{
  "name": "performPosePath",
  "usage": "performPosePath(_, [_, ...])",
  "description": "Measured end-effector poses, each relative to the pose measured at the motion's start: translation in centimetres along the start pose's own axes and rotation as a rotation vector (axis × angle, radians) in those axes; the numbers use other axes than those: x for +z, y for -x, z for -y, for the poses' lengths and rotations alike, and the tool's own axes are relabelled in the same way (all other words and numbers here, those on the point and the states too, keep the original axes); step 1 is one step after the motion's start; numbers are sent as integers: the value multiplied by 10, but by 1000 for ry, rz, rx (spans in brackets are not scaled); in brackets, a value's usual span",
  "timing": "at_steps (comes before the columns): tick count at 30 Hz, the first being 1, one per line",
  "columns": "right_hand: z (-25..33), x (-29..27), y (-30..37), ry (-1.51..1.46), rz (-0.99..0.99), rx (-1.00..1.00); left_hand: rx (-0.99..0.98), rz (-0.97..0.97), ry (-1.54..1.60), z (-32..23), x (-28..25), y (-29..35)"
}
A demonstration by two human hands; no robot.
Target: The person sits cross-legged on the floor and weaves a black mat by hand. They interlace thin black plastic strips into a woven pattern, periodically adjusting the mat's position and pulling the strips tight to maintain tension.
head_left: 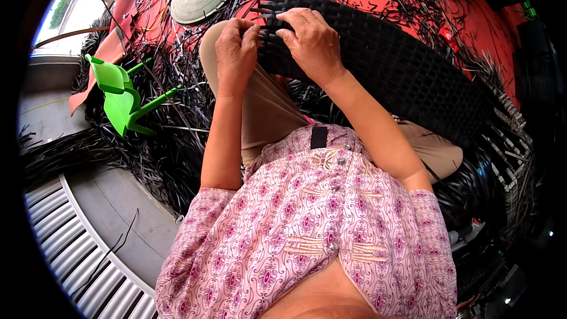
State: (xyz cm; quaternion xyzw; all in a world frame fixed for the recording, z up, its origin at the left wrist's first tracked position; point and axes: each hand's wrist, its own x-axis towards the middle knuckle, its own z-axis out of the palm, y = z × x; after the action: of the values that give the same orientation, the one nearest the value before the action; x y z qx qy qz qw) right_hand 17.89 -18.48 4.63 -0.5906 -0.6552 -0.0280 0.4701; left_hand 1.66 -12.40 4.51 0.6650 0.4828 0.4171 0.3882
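Where the black woven panel ends in loose tips beyond the person's left knee, both hands are at work, on what looks like weaving or tucking in strips. The panel stretches from there toward the right, in front of the lap. The left hand has its thumb and forefinger drawn nearly together beside that end; whether a strip is pinched between them, I cannot tell. The right hand is over the panel near the same end, thumb and forefinger curled but apart, with nothing visible between them.

To do this well, the left hand should steady the edge while the right picks up one strip at a time, laying it flat, without a twist, in the right over-and-under order. Each pass is best drawn snug against its neighbour, but not so hard that the edge buckles. Good care also means checking that none of the black scraps strewn over the red floor gets caught in the weave, since they look much alike.
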Motion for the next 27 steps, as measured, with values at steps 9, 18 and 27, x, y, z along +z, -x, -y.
performPosePath(9, [-16,6,-9,-304,129,197,92,8,-13,-37,0,4])
performPosePath(18, [-21,11,3,-388,15,461,96,53,-455,12,16,-20])
performPosePath(27, [-18,18,0,-185,100,376,225,-32,-625,12,28,-19])
